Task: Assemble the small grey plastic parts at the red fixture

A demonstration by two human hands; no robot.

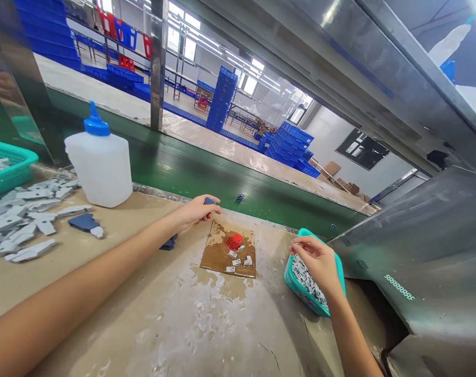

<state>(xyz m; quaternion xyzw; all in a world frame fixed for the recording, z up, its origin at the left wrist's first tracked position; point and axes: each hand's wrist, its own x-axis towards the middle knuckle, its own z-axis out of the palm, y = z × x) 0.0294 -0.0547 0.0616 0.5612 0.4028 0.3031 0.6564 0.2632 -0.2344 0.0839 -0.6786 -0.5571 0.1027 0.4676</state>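
Reaching across the counter [175, 324], the left hand [196, 209] lies curled with its fingers closed on a small dark blue piece [210, 201] at the counter's far edge, just short of the green belt [206, 175]. Another dark blue piece [168, 243] lies under the left wrist. The right hand [318, 259] hovers over a small teal basket [300, 290] of little grey parts at the counter's right end; its fingertips are pinched together, but whether they hold a part cannot be told. Between the two hands lies a wet brown pad [218, 256] bearing a red cap [234, 241] and a few small white bits [238, 260]. The counter around the pad is stained and damp. To the left stands a white bottle [100, 165] with a blue nozzle, and beside it a heap of flat grey pieces [21, 220] with one blue piece [84, 222] at its edge. A larger teal basket [8, 170] sits at the far left. A tiny blue part [240, 198] rests on the belt.
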